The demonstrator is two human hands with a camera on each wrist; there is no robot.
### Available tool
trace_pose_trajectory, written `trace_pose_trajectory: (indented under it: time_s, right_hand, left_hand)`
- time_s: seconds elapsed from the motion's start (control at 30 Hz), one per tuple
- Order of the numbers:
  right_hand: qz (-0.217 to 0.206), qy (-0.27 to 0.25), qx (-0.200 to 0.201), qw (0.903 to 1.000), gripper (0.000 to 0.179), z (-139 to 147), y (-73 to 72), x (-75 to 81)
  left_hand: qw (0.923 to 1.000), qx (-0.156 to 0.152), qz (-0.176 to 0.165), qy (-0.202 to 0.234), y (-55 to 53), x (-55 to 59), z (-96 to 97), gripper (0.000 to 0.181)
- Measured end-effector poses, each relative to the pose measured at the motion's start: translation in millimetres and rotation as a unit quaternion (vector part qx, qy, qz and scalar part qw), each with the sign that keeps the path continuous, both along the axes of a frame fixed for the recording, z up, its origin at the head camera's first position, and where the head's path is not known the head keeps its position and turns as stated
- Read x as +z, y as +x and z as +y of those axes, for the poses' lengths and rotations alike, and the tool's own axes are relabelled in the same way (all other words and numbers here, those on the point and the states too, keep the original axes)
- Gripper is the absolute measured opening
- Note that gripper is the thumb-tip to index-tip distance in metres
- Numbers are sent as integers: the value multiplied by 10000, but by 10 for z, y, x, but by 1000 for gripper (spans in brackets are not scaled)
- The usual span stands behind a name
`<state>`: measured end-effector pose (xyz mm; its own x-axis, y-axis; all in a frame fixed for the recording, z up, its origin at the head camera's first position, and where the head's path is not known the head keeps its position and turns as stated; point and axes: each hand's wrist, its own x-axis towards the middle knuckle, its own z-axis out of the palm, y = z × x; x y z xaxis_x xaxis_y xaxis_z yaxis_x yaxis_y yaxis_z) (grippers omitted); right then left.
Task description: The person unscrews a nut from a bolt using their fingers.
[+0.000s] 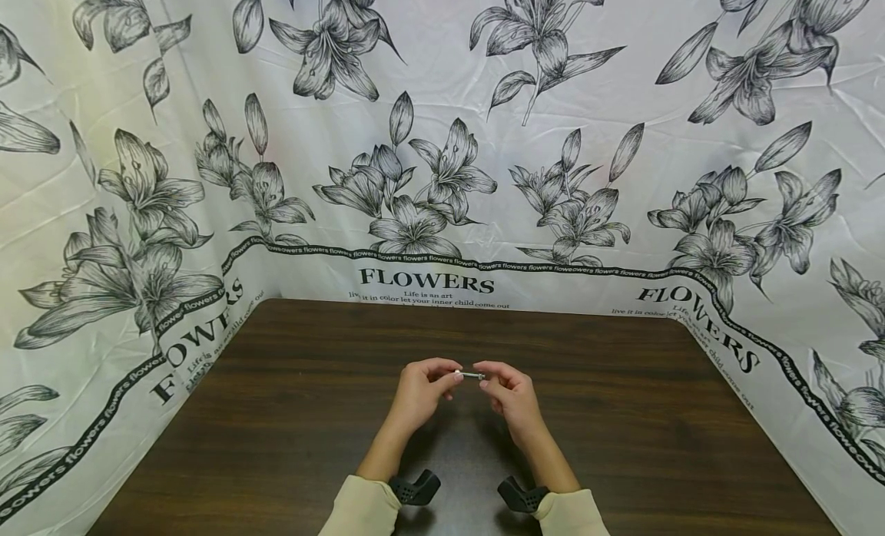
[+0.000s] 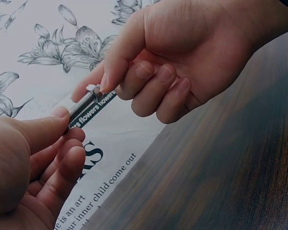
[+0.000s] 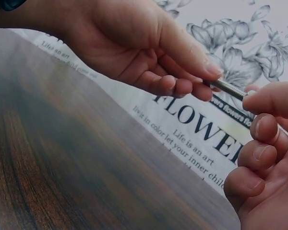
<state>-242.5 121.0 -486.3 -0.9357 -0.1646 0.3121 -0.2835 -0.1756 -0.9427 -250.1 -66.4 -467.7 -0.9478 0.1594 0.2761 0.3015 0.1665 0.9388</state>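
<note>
A slim silver bolt (image 1: pixel 470 375) with a threaded shank lies roughly level between the two hands, above the table. My left hand (image 1: pixel 417 395) pinches one end of it between thumb and fingers. At the other end sits a hexagonal metal piece (image 2: pixel 93 91); whether it is a nut or the bolt's head I cannot tell. My right hand (image 1: pixel 517 402) pinches that end with thumb and index finger, and its other fingers curl toward the palm in the left wrist view. Fingertips hide both ends of the bolt in part.
Below the hands is a dark brown wooden table (image 1: pixel 311 428). White cloth (image 1: pixel 442 213) printed with black flowers and lettering stands round its back and sides. Each wrist carries a black device, the left one (image 1: pixel 416 488) and the right one (image 1: pixel 520 495), beside cream sleeves.
</note>
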Motion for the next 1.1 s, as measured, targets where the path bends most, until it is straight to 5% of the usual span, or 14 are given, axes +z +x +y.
trace_pose_trajectory:
  time_s: [0.2,0.43,0.67,1.1]
  right_hand:
    - [-161,72,-2,9998,32,-3,-3,3]
    - [-844,201,-190,9960,22,-23,4,31]
    - [-937,541,-46,9941,28,-51,138,260]
    - [-1080,273,-78,9937,17,-58,151,281]
  left_hand:
    - [10000,0,-18,10,0,7,0,10]
    - [10000,38,-47,31,-2,13,4,11]
    - [10000,52,-77,13,0,12,3,7]
    - [9999,57,-120,42,3,22,2,7]
